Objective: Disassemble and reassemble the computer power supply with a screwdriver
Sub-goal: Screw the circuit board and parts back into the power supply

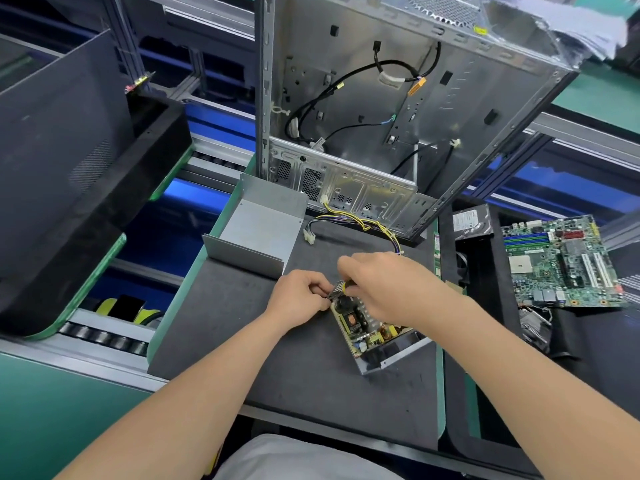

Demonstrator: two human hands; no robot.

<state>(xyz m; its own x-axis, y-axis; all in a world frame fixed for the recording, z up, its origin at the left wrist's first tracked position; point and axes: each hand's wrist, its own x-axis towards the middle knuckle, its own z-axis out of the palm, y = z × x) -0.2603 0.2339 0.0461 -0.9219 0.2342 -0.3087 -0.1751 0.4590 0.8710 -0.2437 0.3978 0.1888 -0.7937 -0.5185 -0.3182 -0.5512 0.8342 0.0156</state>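
Forearms: both reach in bare over the near edge of the bench [225, 337], above a white garment [304, 459] at the very bottom.
Power supply [375, 336]: lies lid-off on the dark mat right of the bench's middle, turned at an angle, with its circuit board showing in the metal tray.
Right hand [384, 289]: curled over the far end of the power supply and clamped round the screwdriver [343, 287]. Only a yellow-and-black bit of the tool shows between the fingers.
Left hand [298, 299]: just beside the right, fingers curled and pinching at the power supply's far left corner. I cannot tell which part they hold.
Cover [256, 230]: grey folded sheet metal, open side up, near the bench's far left corner.
Cables [360, 223]: yellow and dark wires run from behind the right hand toward the far edge, ending in a white plug [308, 235] beside the cover.
Computer case [346, 98]: upright at the far edge, side open, black leads loose inside.
Right-hand tray: a green motherboard [561, 261], with a hard drive [472, 221] toward its far left.
Left side: a big black panel [62, 168] on a green-rimmed tray, conveyor rollers [104, 337] below it, and a yellow-and-black tape roll [138, 310] between.
Room: aluminium rails and blue-lit gaps behind.
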